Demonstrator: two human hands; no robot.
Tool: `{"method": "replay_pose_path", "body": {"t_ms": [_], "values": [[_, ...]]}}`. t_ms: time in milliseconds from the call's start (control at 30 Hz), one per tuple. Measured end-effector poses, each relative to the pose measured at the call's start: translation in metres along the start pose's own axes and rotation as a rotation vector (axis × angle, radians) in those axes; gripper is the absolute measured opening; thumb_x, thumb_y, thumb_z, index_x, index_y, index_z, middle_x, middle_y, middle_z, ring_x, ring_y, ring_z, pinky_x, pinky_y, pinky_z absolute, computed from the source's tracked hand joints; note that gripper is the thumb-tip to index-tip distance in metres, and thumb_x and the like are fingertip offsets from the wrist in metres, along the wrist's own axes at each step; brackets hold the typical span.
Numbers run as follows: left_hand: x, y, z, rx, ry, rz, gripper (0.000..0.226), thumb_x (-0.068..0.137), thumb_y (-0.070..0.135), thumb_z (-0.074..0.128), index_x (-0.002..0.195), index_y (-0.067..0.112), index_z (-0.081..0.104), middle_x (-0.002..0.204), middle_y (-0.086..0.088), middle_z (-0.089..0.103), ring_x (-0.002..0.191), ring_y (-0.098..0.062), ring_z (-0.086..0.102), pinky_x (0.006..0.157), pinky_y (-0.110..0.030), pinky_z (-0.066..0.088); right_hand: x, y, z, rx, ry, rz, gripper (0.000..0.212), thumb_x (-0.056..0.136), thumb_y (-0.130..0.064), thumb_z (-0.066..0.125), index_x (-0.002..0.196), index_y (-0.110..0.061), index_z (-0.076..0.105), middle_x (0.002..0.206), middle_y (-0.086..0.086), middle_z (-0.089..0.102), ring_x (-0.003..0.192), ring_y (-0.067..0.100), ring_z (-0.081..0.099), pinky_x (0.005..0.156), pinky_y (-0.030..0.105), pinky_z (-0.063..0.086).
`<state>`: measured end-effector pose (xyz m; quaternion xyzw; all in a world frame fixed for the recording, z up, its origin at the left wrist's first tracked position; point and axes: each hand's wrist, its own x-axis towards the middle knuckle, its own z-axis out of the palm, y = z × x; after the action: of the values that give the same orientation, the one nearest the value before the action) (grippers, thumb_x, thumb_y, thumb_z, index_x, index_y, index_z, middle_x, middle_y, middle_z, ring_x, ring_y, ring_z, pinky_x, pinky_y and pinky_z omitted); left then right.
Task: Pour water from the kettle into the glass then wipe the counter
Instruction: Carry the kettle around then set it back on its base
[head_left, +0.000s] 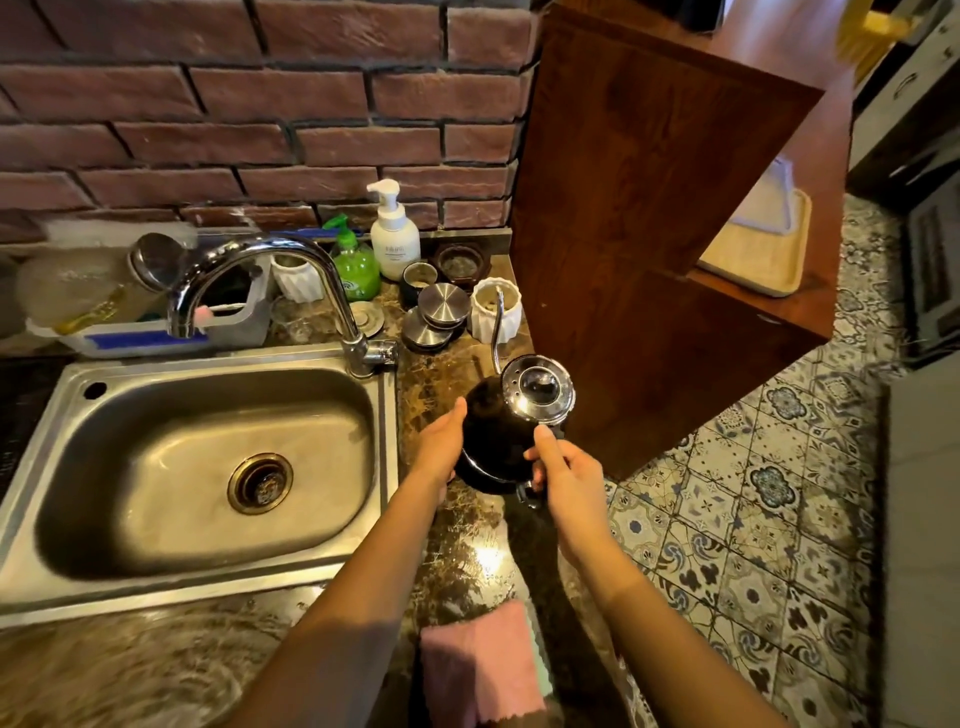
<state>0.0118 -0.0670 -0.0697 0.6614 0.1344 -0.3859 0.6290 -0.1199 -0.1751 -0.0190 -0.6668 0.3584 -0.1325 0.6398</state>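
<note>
A black gooseneck kettle (498, 431) with a shiny steel lid stands on the brown marble counter (467, 545), right of the sink. Its thin spout rises toward the back. My right hand (563, 480) grips the kettle's handle at its near right side. My left hand (441, 447) is pressed flat against the kettle's left flank. A pink cloth (480, 670) lies folded on the counter's near edge, between my forearms. I cannot make out a drinking glass for certain; small cups crowd the back of the counter.
A steel sink (208, 467) with a curved tap (291, 280) fills the left. Behind the kettle stand steel lids (441, 306), a white ribbed cup (493, 312), soap bottles (392, 234) and a dish rack (130, 312). A wooden shelf unit (649, 234) borders the counter's right; patterned floor tiles lie beyond.
</note>
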Motion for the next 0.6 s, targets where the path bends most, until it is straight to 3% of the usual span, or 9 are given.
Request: {"method": "replay_pose_path", "body": {"t_ms": [100,167,267,400,467,533,600], "values": [[-0.005,-0.003,0.0,0.047,-0.021,0.029,0.033,0.089,0.068,0.056,0.111,0.046,0.068,0.105,0.02,0.066,0.094,-0.001,0.057,0.072,-0.029,0.044,-0.004,0.002,-0.004,-0.038,0.023,-0.004,0.053,0.103,-0.048,0.056,0.082,-0.002,0.069,0.052,-0.007,0.055,0.051,0.007,0.053,0.056,0.023,0.045],[-0.006,-0.005,0.0,0.065,-0.021,0.052,0.028,0.091,0.065,0.057,0.106,0.046,0.07,0.107,0.02,0.067,0.096,0.0,0.058,0.07,-0.026,0.044,-0.008,0.001,0.003,-0.075,0.003,-0.007,0.053,0.105,-0.047,0.053,0.082,-0.002,0.068,0.054,-0.006,0.056,0.052,0.01,0.053,0.058,0.027,0.045],[-0.005,-0.009,-0.001,0.044,0.002,0.072,0.041,0.093,0.063,0.055,0.119,0.038,0.074,0.107,0.019,0.07,0.1,-0.001,0.061,0.071,-0.026,0.044,-0.013,-0.003,0.02,-0.109,-0.006,0.003,0.051,0.106,-0.044,0.051,0.078,-0.005,0.067,0.056,-0.003,0.059,0.052,0.013,0.054,0.059,0.033,0.044],[-0.006,-0.012,0.0,0.019,0.038,0.092,0.031,0.097,0.059,0.05,0.1,0.047,0.079,0.103,0.02,0.075,0.102,-0.002,0.064,0.072,-0.029,0.045,-0.015,-0.005,0.028,-0.119,-0.032,-0.004,0.048,0.107,-0.042,0.049,0.074,-0.011,0.065,0.055,-0.006,0.057,0.05,0.011,0.051,0.06,0.035,0.043],[-0.004,-0.014,0.001,0.018,0.051,0.105,0.034,0.1,0.055,0.048,0.09,0.05,0.08,0.106,0.016,0.076,0.104,-0.006,0.065,0.08,-0.032,0.049,-0.013,-0.005,0.028,-0.135,-0.052,-0.008,0.049,0.107,-0.044,0.048,0.073,-0.013,0.063,0.055,-0.006,0.057,0.049,0.011,0.051,0.06,0.034,0.041],[-0.003,-0.014,0.0,0.001,0.062,0.101,0.036,0.102,0.052,0.045,0.099,0.043,0.08,0.115,0.008,0.075,0.109,-0.012,0.065,0.092,-0.036,0.051,-0.008,-0.006,0.03,-0.166,-0.077,0.002,0.049,0.107,-0.046,0.048,0.072,-0.014,0.062,0.058,-0.002,0.058,0.054,0.014,0.052,0.062,0.036,0.042],[-0.001,-0.013,-0.001,-0.005,0.064,0.097,0.038,0.104,0.05,0.044,0.116,0.034,0.076,0.119,0.004,0.073,0.113,-0.015,0.064,0.092,-0.036,0.051,-0.004,-0.006,0.032,-0.166,-0.08,0.027,0.048,0.107,-0.046,0.048,0.073,-0.014,0.061,0.062,0.001,0.058,0.057,0.017,0.052,0.065,0.037,0.041]]}}
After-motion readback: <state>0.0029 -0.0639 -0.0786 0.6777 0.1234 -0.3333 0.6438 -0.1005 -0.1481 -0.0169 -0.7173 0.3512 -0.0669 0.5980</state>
